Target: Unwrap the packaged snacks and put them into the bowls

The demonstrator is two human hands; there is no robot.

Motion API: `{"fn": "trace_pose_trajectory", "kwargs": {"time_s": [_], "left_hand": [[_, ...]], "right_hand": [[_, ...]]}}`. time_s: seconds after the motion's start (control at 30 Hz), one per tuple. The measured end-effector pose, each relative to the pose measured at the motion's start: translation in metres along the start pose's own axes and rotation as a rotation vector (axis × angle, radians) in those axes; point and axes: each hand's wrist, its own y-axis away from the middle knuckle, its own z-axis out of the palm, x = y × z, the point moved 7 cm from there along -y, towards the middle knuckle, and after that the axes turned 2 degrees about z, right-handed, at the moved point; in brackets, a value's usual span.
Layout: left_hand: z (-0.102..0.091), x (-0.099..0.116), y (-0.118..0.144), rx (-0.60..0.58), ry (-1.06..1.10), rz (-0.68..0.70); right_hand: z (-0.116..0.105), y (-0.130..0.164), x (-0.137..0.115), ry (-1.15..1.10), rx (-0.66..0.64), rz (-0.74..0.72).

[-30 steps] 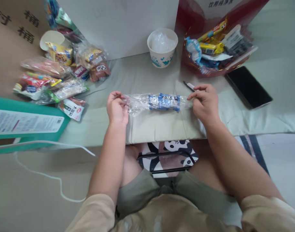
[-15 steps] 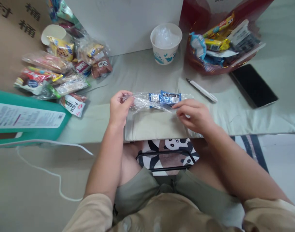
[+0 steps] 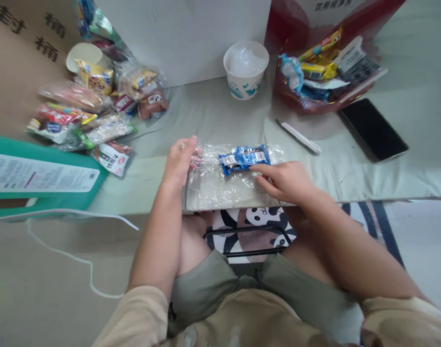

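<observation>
1. Nearest the camera, both forearms reached forward from beige sleeves over the lap, above one panda-patterned stool (image 3: 258, 219) at the edge of the worktop (image 3: 220, 115).
2. The left hand (image 3: 180, 161) lay palm down, fingers stretched flat onto the left end of one clear plastic bag (image 3: 220, 185); its grip was loose, pressing rather than clasping.
3. The right hand (image 3: 287, 180) rested on the bag's right side, forefinger pointing left and touching the lower edge of the blue snack packets (image 3: 245, 158); its grip was likewise unclenched, closed on nothing.
4. The bag lay flat at the near edge of the worktop, between the hands, with the blue packets inside near its far edge; they looked like two, though I cannot tell for certain.
5. Just beyond the right hand lay one white pen (image 3: 300, 137), slanted.
6. Further right lay one black phone (image 3: 372, 129), face up.
7. On the left, one green box (image 3: 43, 178) lay near the camera, and beyond it a heap of bagged snacks (image 3: 93, 111), too jumbled to count.
8. Farthest back stood one paper cup (image 3: 245, 70) stuffed with clear plastic, and one red bag (image 3: 325, 67) filled with assorted snacks.
</observation>
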Motion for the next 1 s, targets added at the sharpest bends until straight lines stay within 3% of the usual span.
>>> {"fn": "trace_pose_trajectory", "kwargs": {"time_s": [0.17, 0.27, 0.33, 0.43, 0.5, 0.6, 0.73, 1.0], "left_hand": [[0.009, -0.001, 0.024, -0.397, -0.185, -0.124], [0.011, 0.002, 0.031, -0.557, -0.206, -0.108], [0.014, 0.002, 0.032, -0.615, -0.256, -0.067], [0.019, 0.007, 0.028, -0.517, -0.244, 0.059], [0.024, 0.009, 0.028, -0.410, -0.062, 0.073], [0.043, 0.004, 0.036, -0.423, 0.244, -0.083], [0.065, 0.002, 0.044, -0.514, 0.440, -0.245], [0.070, 0.004, 0.029, -0.379, 0.601, -0.264]], "right_hand": [[0.006, -0.001, 0.012, -0.029, 0.130, 0.160], [0.000, -0.002, 0.015, -0.140, 0.291, 0.208], [-0.001, -0.004, 0.010, -0.191, 0.357, 0.164], [0.007, -0.012, -0.003, -0.215, 0.331, 0.026], [0.015, -0.017, -0.008, -0.215, 0.276, -0.022], [0.022, -0.024, -0.008, -0.216, 0.215, -0.006], [0.018, -0.030, -0.005, -0.292, 0.202, 0.003], [0.004, -0.033, 0.013, -0.538, 0.301, 0.048]]}}
